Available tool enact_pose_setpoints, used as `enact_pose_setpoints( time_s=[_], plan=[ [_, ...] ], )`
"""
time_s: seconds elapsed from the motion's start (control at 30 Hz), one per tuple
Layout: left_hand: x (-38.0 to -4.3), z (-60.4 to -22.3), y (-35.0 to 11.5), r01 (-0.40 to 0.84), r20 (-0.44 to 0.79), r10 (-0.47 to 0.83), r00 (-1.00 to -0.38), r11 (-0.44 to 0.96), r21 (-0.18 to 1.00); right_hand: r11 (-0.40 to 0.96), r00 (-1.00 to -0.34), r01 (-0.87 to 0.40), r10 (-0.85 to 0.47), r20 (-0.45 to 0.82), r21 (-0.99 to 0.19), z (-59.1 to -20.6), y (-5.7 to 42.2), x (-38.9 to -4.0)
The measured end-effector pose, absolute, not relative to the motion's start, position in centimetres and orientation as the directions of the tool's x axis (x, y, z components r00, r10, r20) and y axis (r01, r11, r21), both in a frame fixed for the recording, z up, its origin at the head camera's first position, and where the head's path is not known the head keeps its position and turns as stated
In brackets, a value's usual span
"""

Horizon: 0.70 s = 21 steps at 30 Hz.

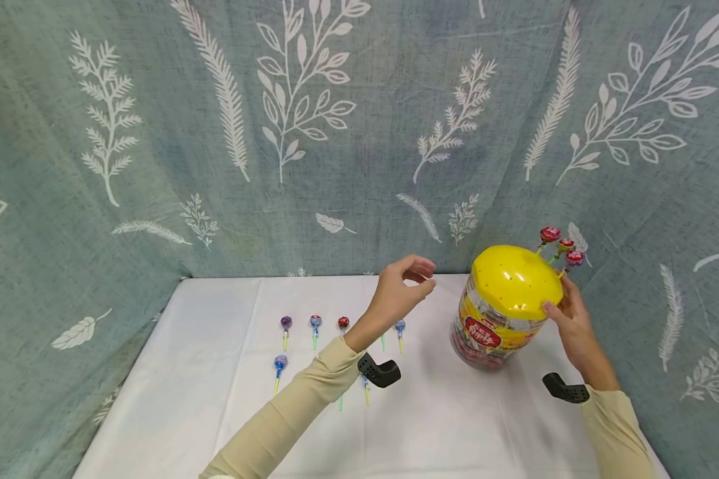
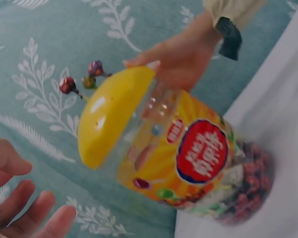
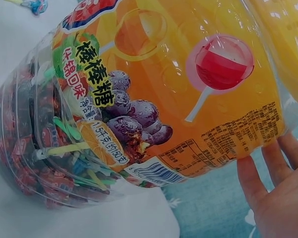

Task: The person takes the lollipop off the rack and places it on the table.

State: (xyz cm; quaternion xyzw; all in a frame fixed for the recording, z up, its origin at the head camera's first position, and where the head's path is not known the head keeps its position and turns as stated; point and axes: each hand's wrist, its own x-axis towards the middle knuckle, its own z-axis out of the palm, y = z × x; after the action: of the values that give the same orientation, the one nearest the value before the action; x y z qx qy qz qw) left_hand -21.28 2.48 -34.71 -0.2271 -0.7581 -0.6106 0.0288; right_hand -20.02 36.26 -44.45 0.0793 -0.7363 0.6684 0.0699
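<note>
A big clear plastic jar [image 1: 498,326] with a yellow domed lid [image 1: 509,276] and an orange label stands at the right of the table. Many wrapped lollipops show inside its lower part. Three lollipops [image 1: 549,234] stick up from small holes along the lid's far right edge. My right hand [image 1: 575,326] holds the jar from the right, thumb on the lid's rim and fingers behind it; in the right wrist view its fingers [image 3: 251,181] touch the jar's side. Left of the jar, my left hand [image 1: 398,293] hovers with bent fingers and nothing between them.
Lollipops lie in rows on the white table [image 1: 210,372], among them a purple one [image 1: 285,322], a red one [image 1: 343,322] and blue ones [image 1: 280,362]. My left forearm hides part of the rows. A leaf-patterned curtain [image 1: 359,199] surrounds the back and sides.
</note>
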Motion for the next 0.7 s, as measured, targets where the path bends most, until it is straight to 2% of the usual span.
enact_pose_setpoints(
  time_s=[0.3,0.7],
  plan=[
    [-24.1,-36.0,5.3,0.438,0.383,0.318,-0.867,0.123,0.89,0.089,-0.974,-0.228,-0.037,0.225,-0.97,-44.3,36.3,-19.9],
    [-25.7,-34.8,9.3,0.516,0.469,0.315,-0.825,0.08,0.853,0.081,-0.979,-0.203,-0.019,0.202,-0.976,-44.4,36.3,-19.8]
  ],
)
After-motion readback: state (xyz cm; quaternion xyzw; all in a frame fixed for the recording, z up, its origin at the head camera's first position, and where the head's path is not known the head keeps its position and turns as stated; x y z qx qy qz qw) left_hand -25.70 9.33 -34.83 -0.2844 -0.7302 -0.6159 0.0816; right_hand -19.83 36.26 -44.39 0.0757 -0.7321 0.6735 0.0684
